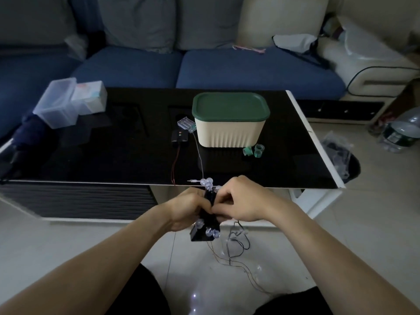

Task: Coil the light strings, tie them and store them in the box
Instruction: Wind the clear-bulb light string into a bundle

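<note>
Both hands hide the bundle's middle: left hand (186, 209) and right hand (244, 201) grip the light string (208, 231), seemingly round a black pack; clear bulbs poke out at twelve and six o'clock.

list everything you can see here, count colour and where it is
storage box: 1, cream with green lid on, table centre
tape rolls: 2, green, right of the box
battery packs: 2, one black, one clear, left of the box
clear containers: 2, table far left
table: 1, black top
sofa: 1, blue seat cushions, behind table
light string: 1, clear bulbs wound on a black pack, loose wire hanging to floor
left hand, right hand: 2, both gripping the light string
</note>
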Demonstrator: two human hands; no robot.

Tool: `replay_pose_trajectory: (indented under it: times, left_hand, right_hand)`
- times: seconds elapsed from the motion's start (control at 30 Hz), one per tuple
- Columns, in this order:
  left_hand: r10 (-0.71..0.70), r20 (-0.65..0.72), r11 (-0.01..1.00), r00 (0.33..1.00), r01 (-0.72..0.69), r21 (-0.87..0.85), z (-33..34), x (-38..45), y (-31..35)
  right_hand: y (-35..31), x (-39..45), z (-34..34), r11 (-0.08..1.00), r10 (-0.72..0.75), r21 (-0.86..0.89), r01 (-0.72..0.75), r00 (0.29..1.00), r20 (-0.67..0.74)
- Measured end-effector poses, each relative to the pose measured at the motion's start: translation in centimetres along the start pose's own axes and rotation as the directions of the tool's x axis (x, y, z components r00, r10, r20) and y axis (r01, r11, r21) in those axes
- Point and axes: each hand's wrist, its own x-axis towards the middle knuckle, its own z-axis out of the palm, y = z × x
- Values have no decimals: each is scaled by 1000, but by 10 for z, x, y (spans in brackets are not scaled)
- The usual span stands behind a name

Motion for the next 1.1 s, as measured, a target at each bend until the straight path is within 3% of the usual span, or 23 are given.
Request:
replay_pose_trajectory:
  times: [0.17,0.3,0.43,0.63,0.83,0.9,0.97,1.1]
  left_hand:
    - [-15,219,999,976,23,-38,-1,8,4]
    - [-65,309,998,949,68,0,-11,15,13]
    - [-143,228,990,963,136,47,-18,18,16]
    - [-21,67,993,998,13,119,-25,29,12]
    - [36,-112,990,993,-51,-129,-18,28,25]
    - [18,-203,968,979,-68,-242,-18,28,30]
    - [-20,-260,921,965,-83,-380,-22,28,32]
    - [-23,-251,837,968,-118,-534,-28,24,30]
  right_hand:
    - [13,3,8,993,50,119,-16,956,-289]
    - [22,8,14,971,163,221,-85,918,-362]
    - [28,9,16,939,177,337,-74,941,-288]
    - [47,9,6,896,163,427,-121,985,-63]
    - [59,11,-5,679,192,706,-202,977,95]
    - [64,9,-8,654,237,722,-225,968,87]
    - [70,5,-10,701,328,667,-253,944,14]
    - [67,5,-3,810,420,518,-274,888,-187]
